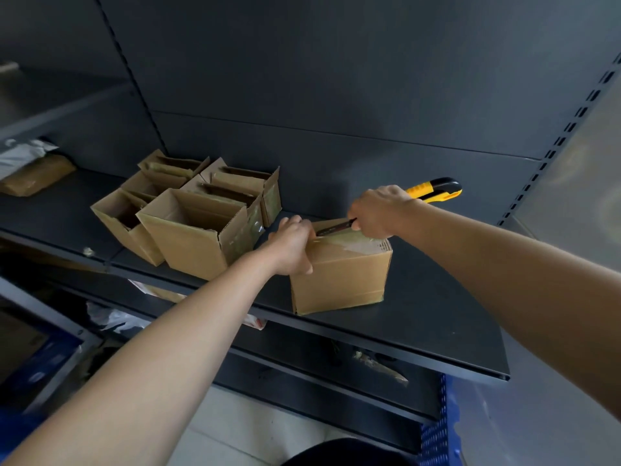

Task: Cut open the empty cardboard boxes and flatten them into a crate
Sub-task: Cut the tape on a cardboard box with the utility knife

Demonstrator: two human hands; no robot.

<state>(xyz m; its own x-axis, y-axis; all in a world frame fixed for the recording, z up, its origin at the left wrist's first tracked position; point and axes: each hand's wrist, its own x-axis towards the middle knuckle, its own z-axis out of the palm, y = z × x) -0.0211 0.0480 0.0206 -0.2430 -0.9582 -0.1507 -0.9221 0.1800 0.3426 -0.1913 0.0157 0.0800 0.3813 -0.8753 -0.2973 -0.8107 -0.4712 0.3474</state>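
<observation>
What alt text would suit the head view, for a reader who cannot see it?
A person's right hand holds a yellow utility knife to the taped top of a cardboard box, which the left hand grips, on a dark shelf. Several opened boxes stand to its left.

Near box: brown cardboard box (339, 277), matt, with shiny clear tape (346, 239) on top
Open boxes: brown cardboard boxes (188, 227), dull and rough
Knife: yellow and black plastic cutter knife (433, 190), smooth
Shelf: dark grey metal shelf (420, 317), smooth, matt
</observation>
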